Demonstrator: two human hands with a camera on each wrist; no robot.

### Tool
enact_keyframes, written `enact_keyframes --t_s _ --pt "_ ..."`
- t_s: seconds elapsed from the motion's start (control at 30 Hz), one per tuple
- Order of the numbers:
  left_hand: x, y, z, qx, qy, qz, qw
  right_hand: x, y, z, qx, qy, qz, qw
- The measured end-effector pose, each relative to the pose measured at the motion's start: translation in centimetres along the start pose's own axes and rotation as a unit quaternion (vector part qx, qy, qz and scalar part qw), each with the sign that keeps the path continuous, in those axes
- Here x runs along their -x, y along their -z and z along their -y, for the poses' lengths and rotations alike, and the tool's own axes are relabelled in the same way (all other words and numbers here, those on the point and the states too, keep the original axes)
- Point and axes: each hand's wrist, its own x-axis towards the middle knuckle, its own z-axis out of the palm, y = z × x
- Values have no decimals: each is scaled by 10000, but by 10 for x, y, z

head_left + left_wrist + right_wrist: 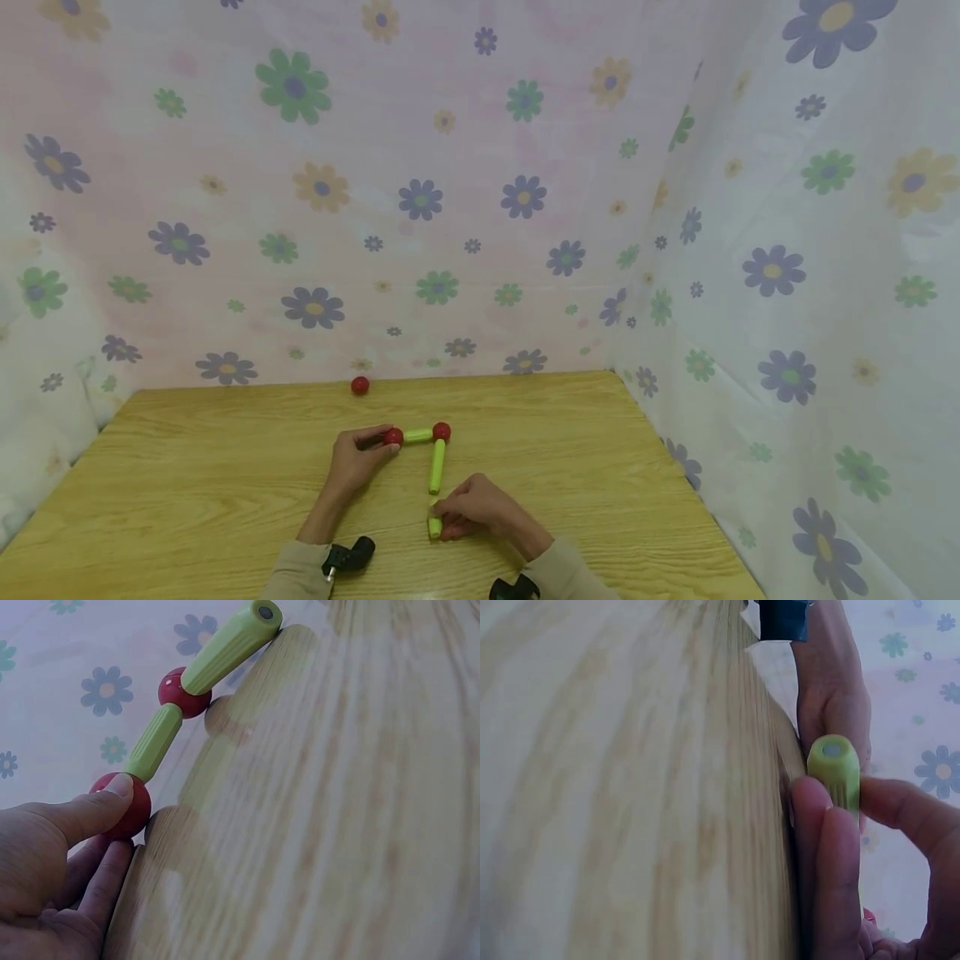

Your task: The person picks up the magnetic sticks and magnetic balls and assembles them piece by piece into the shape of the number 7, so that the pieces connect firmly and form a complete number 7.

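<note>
Thumb and fingers of my left hand (358, 461) pinch a red ball (135, 814). A short green magnetic rod (417, 436) links that ball to a second red ball (442, 432). From the second ball a longer green rod (437, 468) extends toward me; its free end shows a dark round magnet in the left wrist view. Just in front of that end, my right hand (480, 506) pinches a separate green magnetic rod (838, 776) between thumb and fingers, low over the table. Fingers cover part of this rod. A small gap separates it from the joined pieces.
A loose red ball (360, 385) lies near the back edge of the wooden table (225, 467). Flower-printed cloth (480, 167) hangs behind the table and along its sides. Both wrists wear black camera mounts (349, 556).
</note>
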Motion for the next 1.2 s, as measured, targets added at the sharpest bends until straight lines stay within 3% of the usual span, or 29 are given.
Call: enact_keyframes --t_s 0.53,1.2 --pt "0 2 1 -186 -149 30 9997 -4 -1 -1 -401 10 -184 9990" --pt "-1 1 1 -112 -21 44 9999 -5 -1 -1 -318 186 -130 9992"
